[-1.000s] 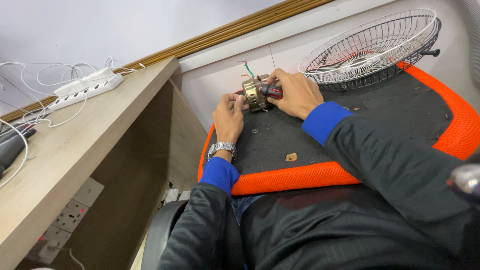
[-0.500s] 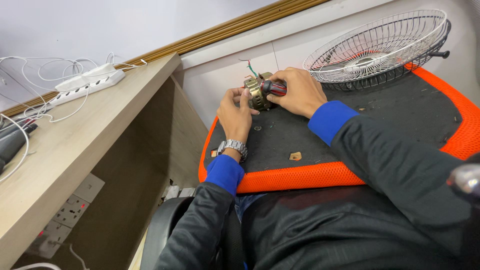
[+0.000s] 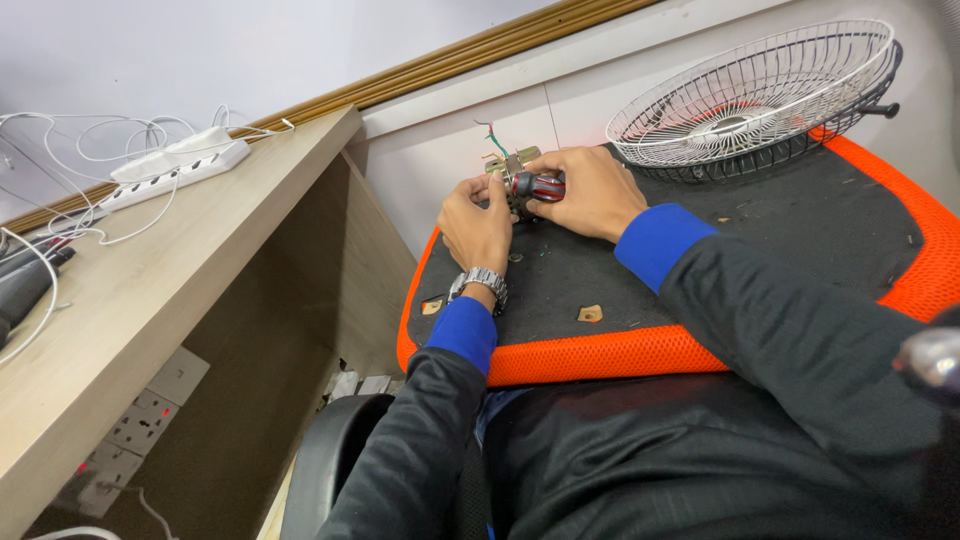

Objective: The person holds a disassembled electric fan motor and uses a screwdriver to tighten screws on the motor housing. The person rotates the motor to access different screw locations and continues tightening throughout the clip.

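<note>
Our left hand [image 3: 478, 228] steadied the small brass-coloured metal motor [image 3: 512, 172] — our right hand's [image 3: 590, 190] fingers gripped a red-and-black-handled screwdriver [image 3: 538, 186] against it.

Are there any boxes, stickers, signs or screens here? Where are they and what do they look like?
No boxes, signs or screens show.
Small tan square tag: lies on the black mat near its orange front edge; whether it is a sticker cannot be told.
Small orange-brown tag: on the orange rim at the mat's left edge, beside the left hand's wrist.
</note>
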